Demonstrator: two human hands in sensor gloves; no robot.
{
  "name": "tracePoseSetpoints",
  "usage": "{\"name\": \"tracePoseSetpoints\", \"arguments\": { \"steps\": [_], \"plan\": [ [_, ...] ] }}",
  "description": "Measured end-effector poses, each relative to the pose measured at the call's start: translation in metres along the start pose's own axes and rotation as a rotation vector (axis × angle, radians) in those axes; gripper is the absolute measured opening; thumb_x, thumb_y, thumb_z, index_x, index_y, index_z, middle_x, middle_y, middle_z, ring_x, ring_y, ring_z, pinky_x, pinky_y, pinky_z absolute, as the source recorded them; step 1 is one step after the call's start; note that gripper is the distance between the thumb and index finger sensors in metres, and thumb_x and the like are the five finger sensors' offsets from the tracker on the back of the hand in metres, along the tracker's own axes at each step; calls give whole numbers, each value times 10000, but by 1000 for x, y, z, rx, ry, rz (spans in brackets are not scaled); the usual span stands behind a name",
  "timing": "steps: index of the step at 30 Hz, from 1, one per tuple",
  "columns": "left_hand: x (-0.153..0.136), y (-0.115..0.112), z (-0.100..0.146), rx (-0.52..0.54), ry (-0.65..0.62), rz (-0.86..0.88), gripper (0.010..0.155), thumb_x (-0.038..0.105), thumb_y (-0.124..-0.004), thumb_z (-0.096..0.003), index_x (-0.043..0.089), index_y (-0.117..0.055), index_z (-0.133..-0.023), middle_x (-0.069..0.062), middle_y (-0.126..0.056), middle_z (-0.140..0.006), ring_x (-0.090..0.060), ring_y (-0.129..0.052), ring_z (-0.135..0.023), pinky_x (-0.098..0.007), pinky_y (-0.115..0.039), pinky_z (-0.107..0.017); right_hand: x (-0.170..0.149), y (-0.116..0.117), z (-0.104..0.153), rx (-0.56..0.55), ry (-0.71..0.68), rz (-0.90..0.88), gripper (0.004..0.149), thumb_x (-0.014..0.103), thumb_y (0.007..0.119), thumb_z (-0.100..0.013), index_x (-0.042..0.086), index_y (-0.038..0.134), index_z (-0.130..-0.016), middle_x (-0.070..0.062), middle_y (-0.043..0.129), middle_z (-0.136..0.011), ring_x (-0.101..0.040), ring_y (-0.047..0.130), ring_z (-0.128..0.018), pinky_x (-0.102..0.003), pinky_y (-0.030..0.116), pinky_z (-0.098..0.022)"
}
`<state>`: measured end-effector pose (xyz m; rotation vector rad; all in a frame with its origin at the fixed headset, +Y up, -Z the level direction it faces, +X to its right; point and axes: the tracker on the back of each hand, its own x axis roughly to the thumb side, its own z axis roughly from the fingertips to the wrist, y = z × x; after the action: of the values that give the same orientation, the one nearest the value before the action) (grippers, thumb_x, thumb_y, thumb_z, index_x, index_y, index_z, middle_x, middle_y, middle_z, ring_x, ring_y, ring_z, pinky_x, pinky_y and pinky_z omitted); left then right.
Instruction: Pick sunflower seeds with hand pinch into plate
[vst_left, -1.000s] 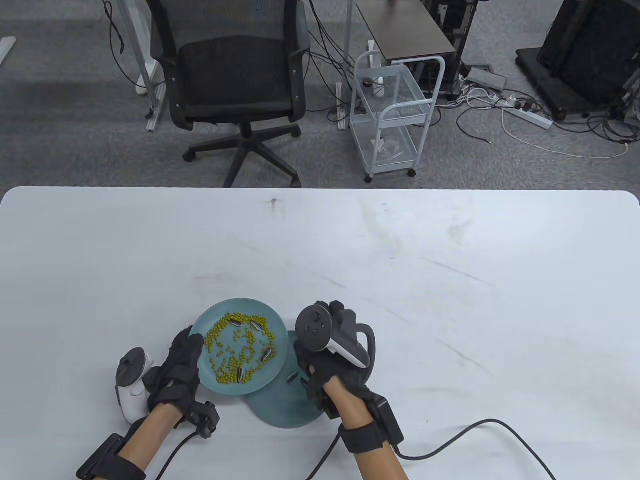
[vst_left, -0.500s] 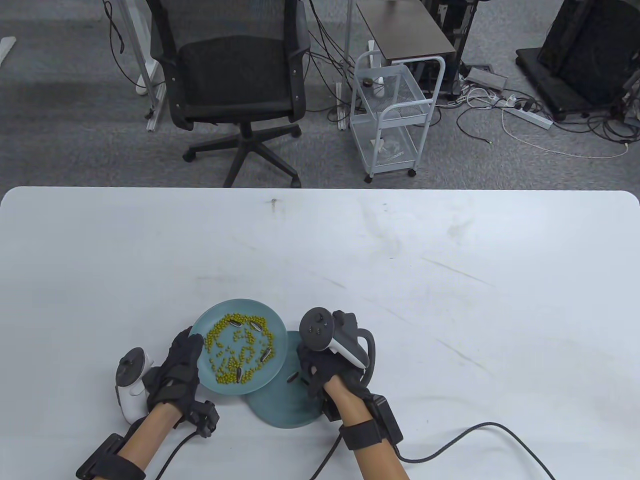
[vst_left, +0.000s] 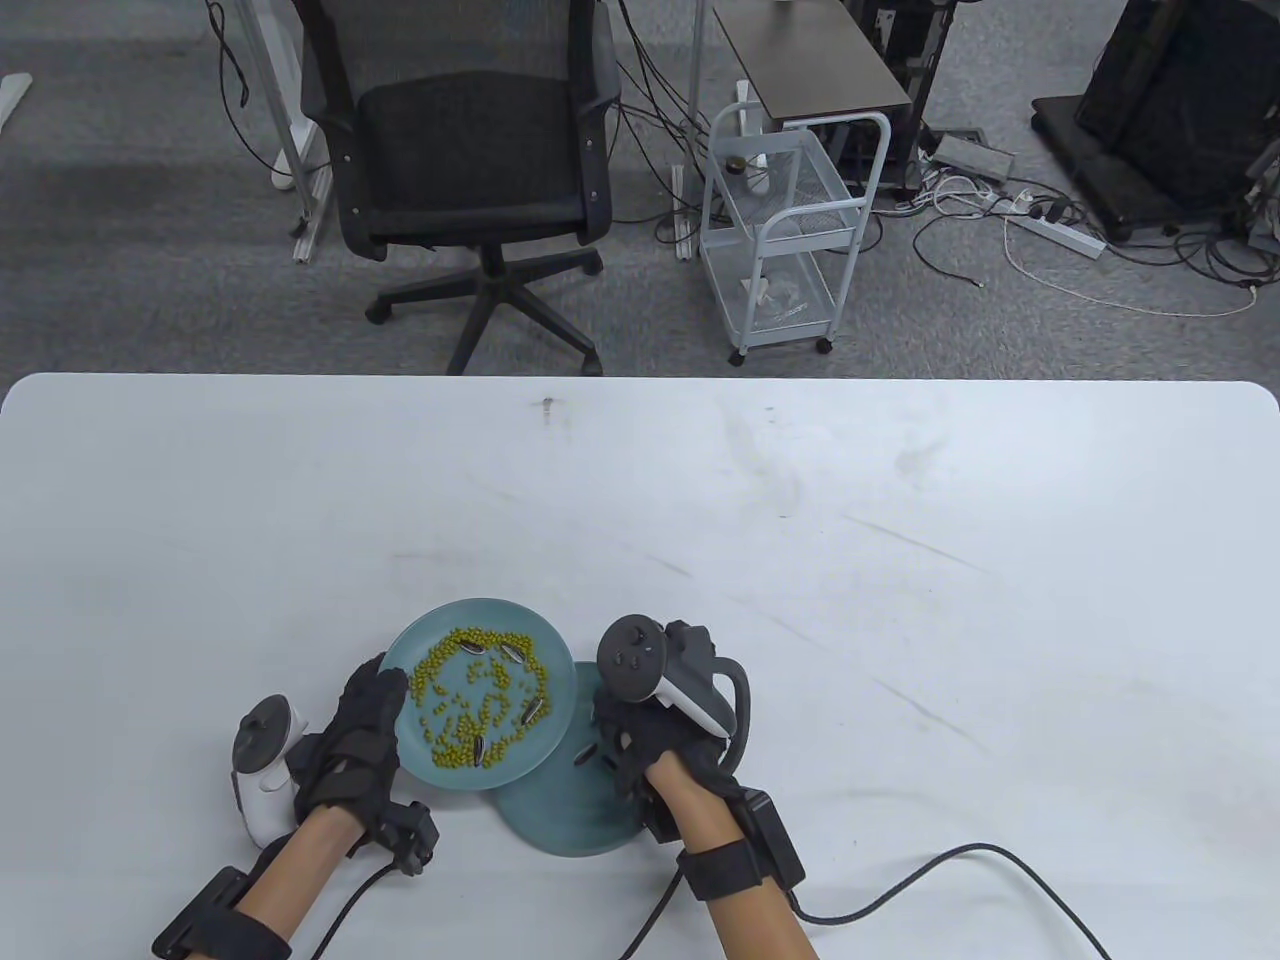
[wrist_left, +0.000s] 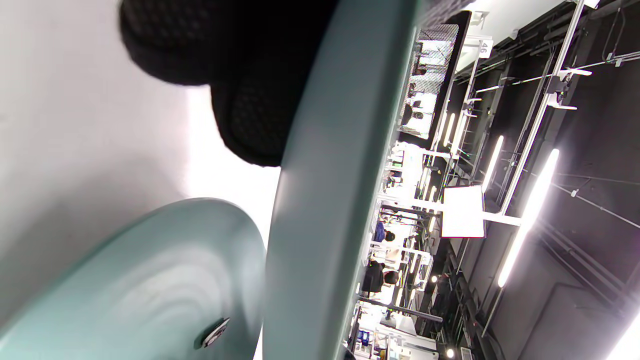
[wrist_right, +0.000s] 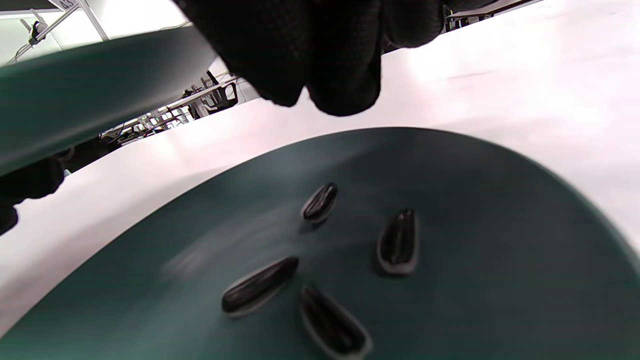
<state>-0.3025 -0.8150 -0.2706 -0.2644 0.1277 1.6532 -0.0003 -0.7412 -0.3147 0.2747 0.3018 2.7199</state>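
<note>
Nearest me, R hand (vst_left: 655, 740) hovers over low plate (vst_left: 560, 825), fingertips (wrist_right: 345, 95) bunched above four seeds (wrist_right: 320, 202) lying in it; can't tell if pinching one. L hand (vst_left: 355, 735) grips rim of raised plate (vst_left: 440, 625) w/ green beans (vst_left: 450, 700) and more seeds (vst_left: 533, 711), overlapping low plate. Beyond: table (vst_left: 900, 520).

Left hand (vst_left: 365, 725) reaches forward, fingers extended; right hand (vst_left: 640, 735) hangs palm-down, its fingertips (wrist_right: 345, 95) bunched together.
</note>
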Motion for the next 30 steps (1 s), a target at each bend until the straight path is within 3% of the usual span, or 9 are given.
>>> {"name": "tracePoseSetpoints", "arguments": {
  "steps": [19, 30],
  "plan": [
    [-1, -1, -1, -11, -6, -7, 501, 444, -562, -624, 248, -387, -1051, -91, -802, -841, -234, -981, -490, -367, -809, -371, 1, -7, 2, -27, 0, -27, 345, 202, 867, -524, -68, 893, -738, -388, 503, -1065, -689, 389, -933, -794, 318, -624],
    [-2, -7, -1, -44, -10, -22, 506, 439, -556, -624, 210, -378, -1039, -98, -796, -839, -234, -982, -487, -367, -810, -368, 19, -34, 19, -119, -95, -86, 352, 208, 844, -540, -82, 899, -732, -391, 509, -1062, -690, 386, -931, -794, 317, -623]
  ]
}}
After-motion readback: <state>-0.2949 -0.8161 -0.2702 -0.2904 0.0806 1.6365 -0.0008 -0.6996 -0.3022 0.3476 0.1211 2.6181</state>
